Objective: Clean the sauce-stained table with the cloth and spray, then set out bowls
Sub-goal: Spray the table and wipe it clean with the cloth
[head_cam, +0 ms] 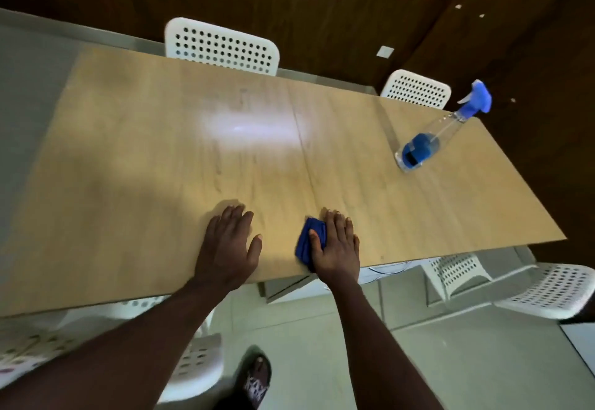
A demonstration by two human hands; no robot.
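My right hand (336,245) presses flat on the blue cloth (309,238); my left hand (227,242) lies flat on the surface (145,151). The spray bottle (428,142) stands well apart.

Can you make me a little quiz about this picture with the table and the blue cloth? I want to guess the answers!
1. Fill in the gap: the left hand rests flat on the ____.
2. Pick one: what presses down on the blue cloth? A) the left hand B) the right hand C) nothing at all
3. True or false: the spray bottle stands on the table with no hand on it.

Key:
1. table
2. B
3. true; it stands at the far right, away from both hands.
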